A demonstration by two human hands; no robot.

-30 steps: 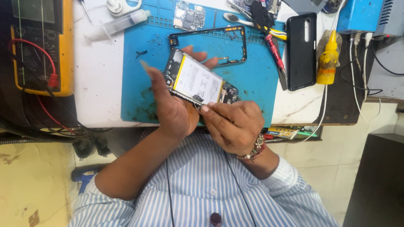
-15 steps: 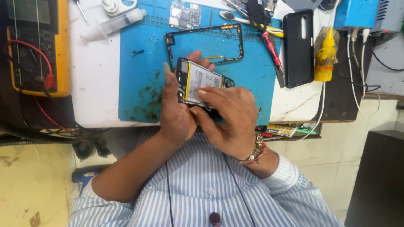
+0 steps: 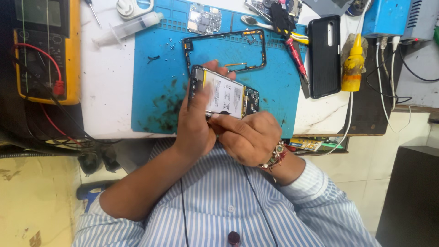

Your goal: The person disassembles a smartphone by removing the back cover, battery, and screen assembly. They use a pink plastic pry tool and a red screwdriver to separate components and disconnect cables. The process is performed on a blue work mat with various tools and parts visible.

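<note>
My left hand point(image 3: 194, 123) holds an opened phone point(image 3: 226, 93) with its back off, showing a white battery and dark circuit parts, above the blue work mat point(image 3: 155, 68). Its thumb lies across the battery and its fingers curl round the far edge. My right hand point(image 3: 247, 137) grips the phone's near edge, with fingertips pressed on the lower part of the battery. Just beyond the phone, a black phone frame point(image 3: 224, 50) with an orange flex strip lies flat on the mat.
A yellow multimeter point(image 3: 43, 50) with red leads sits at the left. A syringe point(image 3: 128, 27), a circuit board point(image 3: 204, 19), a red-handled screwdriver point(image 3: 295, 52), a black phone cover point(image 3: 324, 55), a yellow bottle point(image 3: 353, 68) and a blue box point(image 3: 388, 16) lie on the white table point(image 3: 105, 91).
The phone has swung from a tilted pose to nearly level and a little farther over the mat. My right hand slid up onto its near edge; my left thumb now crosses the battery.
</note>
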